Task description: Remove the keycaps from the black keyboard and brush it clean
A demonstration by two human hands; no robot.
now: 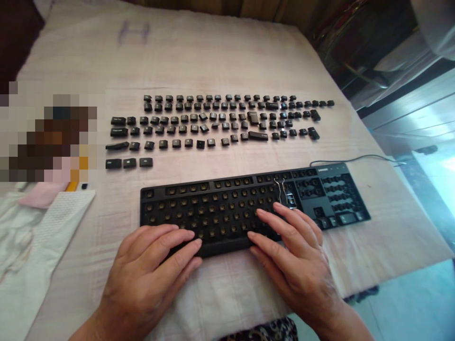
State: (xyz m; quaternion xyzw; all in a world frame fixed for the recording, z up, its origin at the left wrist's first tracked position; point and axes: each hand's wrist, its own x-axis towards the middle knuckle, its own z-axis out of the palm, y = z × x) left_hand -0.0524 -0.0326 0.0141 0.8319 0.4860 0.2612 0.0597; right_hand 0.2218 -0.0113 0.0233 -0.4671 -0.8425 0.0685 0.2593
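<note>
A black keyboard (227, 213) lies on the cloth-covered table, most of its keycaps off and the sockets bare. A few keys remain along its lower right part. My left hand (149, 270) rests on the front left edge, its fingers stretched over the sockets and nothing seen in them. With fingers apart, my right hand (298, 255) touches the front middle-right of the keyboard. Just beyond its fingertips, a thin bent metal wire (280, 189) lies across the sockets. Behind the keyboard, loose black keycaps (194, 117) are laid out in several rows.
A cable (351, 157) runs from the keyboard's back right. To the left lie white textured paper or cloth (64, 232), a pink item (46, 192) and a blurred-out patch (50, 137). The table's right edge drops toward a bright, bluish floor.
</note>
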